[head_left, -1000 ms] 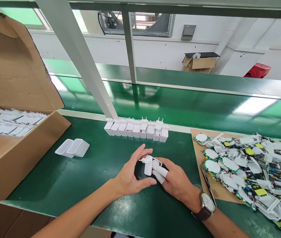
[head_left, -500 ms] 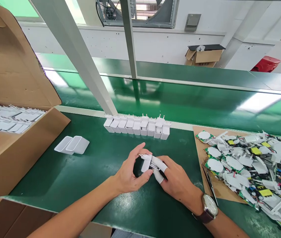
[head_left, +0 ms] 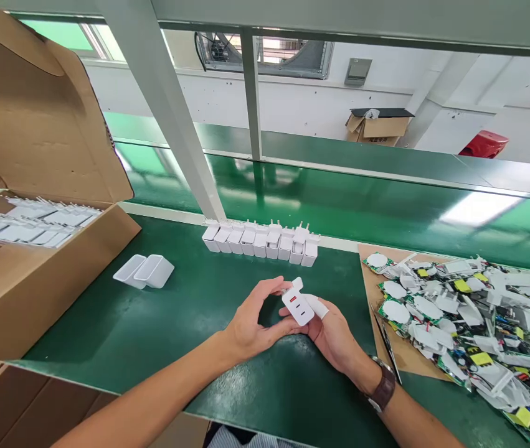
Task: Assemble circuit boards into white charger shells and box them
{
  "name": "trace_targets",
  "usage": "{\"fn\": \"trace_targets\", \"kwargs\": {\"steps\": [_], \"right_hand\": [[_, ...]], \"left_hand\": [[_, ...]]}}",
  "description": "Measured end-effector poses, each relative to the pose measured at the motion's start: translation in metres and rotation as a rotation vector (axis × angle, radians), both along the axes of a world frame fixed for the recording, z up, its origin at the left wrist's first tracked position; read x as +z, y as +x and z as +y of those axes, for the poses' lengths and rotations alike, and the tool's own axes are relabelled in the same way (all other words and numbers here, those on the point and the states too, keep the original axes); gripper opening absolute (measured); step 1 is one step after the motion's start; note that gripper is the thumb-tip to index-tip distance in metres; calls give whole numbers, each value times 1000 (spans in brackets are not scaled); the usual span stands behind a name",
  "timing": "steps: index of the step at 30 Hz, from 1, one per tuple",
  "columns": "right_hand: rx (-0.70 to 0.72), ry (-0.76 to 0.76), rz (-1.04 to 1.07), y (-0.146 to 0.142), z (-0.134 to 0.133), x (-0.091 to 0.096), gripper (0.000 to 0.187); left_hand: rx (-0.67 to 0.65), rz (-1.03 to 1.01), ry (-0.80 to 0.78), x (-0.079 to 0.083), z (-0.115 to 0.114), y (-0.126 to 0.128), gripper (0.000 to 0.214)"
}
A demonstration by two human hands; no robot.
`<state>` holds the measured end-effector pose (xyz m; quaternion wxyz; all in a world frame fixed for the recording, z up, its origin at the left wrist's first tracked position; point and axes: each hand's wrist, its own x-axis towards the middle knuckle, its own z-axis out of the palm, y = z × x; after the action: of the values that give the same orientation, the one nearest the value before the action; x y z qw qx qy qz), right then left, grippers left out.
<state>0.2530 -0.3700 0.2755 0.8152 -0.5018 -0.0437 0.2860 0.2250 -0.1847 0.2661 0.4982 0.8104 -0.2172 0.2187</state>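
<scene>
White charger (head_left: pixel 296 307); green table (head_left: pixel 152 330)

Small white smooth-plastic charger block (head_left: pixel 297 307), faintly glossy; dark green matt bench mat (head_left: pixel 190 323); rough brown corrugated cardboard box (head_left: pixel 35 286); shiny green conveyor belt (head_left: pixel 362 205).

Charger (head_left: pixel 298 307) back behind right grip (head_left: pixel 334 336), box (head_left: pixel 35 292) partly off left edge

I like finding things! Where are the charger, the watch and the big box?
charger (head_left: pixel 297 306): head view, on its port face.
watch (head_left: pixel 383 391): head view, on its strap.
box (head_left: pixel 35 292): head view, on its front wall.
</scene>
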Motion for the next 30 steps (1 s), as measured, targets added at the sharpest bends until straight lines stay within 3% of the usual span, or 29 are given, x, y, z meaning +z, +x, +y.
{"fn": "trace_targets", "kwargs": {"steps": [6, 11, 15, 17, 19, 21, 23, 26, 30], "right_hand": [[4, 19, 41, -2, 3, 5, 40], [-22, -98, -75, -3, 1, -4, 47], [-221, -458, -458, -4, -5, -13, 35], [-253, -685, -664, -4, -9, -15, 31], [-216, -817, -749, -3, -12, -17, 46], [-154, -833, -743, -1, -15, -17, 69], [-47, -782, -720, 2, -17, -19, 87], [75, -717, -674, 6, -17, -22, 95], [51, -658, -684, 9, -14, -27, 97]], "left_hand": [[3, -33, -5, 2, 1, -1, 73], [-3, 6, 41, 6, 4, -2, 70], [-103, 60, 21, 8, 8, -1, 64], [-119, 120, -17, 7, 9, 1, 45], [-100, 179, -23, 7, 10, 3, 20], [-80, 183, -4, 8, 10, 5, 8], [-119, 135, 15, 12, 12, 6, 12], [-269, 80, 41, 18, 16, 9, 27], [-359, 92, 94, 23, 22, 13, 38]]}}
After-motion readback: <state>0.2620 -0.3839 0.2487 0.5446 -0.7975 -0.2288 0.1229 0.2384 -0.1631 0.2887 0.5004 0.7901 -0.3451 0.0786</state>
